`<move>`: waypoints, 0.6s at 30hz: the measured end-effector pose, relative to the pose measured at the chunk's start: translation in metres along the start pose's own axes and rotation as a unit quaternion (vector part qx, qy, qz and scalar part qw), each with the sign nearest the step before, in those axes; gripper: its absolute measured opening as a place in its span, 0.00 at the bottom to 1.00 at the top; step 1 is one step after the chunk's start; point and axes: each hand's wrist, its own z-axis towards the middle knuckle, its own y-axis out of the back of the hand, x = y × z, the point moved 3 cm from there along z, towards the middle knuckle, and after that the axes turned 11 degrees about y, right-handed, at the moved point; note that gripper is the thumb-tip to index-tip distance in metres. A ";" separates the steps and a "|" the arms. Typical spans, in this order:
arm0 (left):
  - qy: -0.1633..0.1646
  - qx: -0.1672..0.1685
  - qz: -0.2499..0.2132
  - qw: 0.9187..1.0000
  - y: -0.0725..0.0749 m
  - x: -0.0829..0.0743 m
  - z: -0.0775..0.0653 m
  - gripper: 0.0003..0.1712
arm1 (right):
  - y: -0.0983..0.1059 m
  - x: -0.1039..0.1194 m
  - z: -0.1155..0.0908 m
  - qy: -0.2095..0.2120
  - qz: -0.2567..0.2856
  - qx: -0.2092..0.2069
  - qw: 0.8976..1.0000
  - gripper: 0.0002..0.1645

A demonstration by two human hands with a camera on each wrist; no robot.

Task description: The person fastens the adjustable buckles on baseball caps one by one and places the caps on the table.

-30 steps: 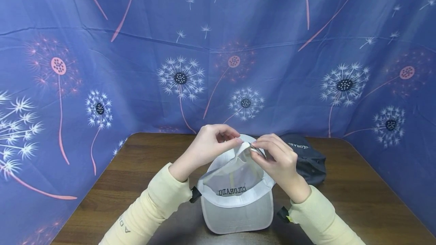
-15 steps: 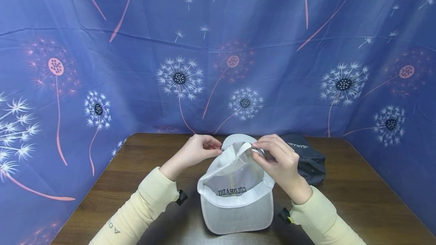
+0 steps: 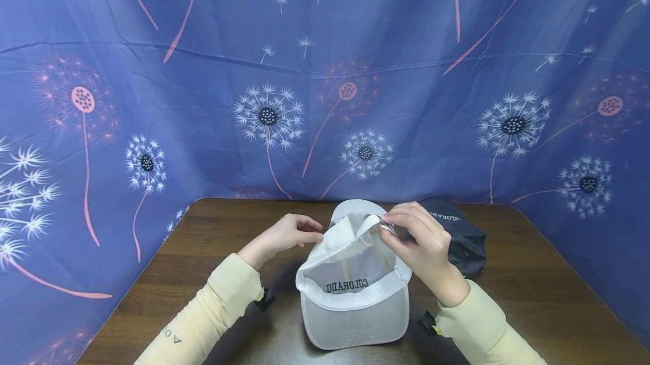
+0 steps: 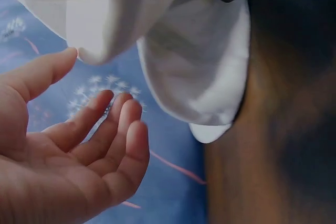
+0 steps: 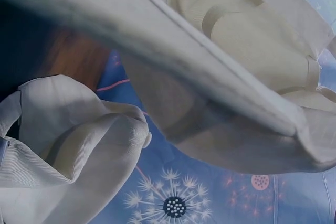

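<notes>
A white baseball cap (image 3: 355, 322) rests brim toward me, its hollow inside facing up and the word COLORADO showing reversed. My right hand (image 3: 421, 238) pinches the end of its back strap (image 3: 373, 224) between thumb and fingers; a small buckle appears at the fingertips. Beside the cap's left rim is my left hand (image 3: 284, 238), fingers loosely bent and apart from the thumb. In the left wrist view that hand (image 4: 89, 156) holds nothing, and its thumb tip meets or nearly meets the white cloth (image 4: 126, 14). The right hand is out of the right wrist view.
Behind the held cap, part of another white cap (image 3: 358, 206) shows. A dark cap lettered COLORADO (image 3: 464, 241) lies to the right, partly behind my right hand. The brown wooden table (image 3: 533, 275) ends at a blue dandelion-print cloth (image 3: 426, 100).
My left hand has left the strap area and moved left and down to the cap's left side, its fingers loosening. My right hand keeps its pinch, having shifted slightly right and down.
</notes>
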 end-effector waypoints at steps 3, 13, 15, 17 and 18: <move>0.026 0.037 -0.037 0.998 -0.003 0.009 0.003 0.22 | 0.000 0.000 0.000 0.003 0.003 0.000 1.000 0.08; 0.029 0.111 -0.115 0.987 -0.012 0.016 0.003 0.16 | 0.000 0.001 0.001 0.012 0.010 -0.009 1.000 0.05; 0.025 0.106 -0.106 0.988 -0.012 0.014 0.002 0.14 | 0.000 0.001 0.002 0.013 0.011 -0.011 1.000 0.05; 0.019 0.095 -0.094 0.991 -0.010 0.011 0.000 0.13 | 0.000 0.002 0.004 0.014 0.012 -0.015 1.000 0.05; 0.015 0.089 -0.089 0.992 -0.008 0.009 -0.001 0.13 | 0.000 0.002 0.005 0.015 0.012 -0.019 1.000 0.05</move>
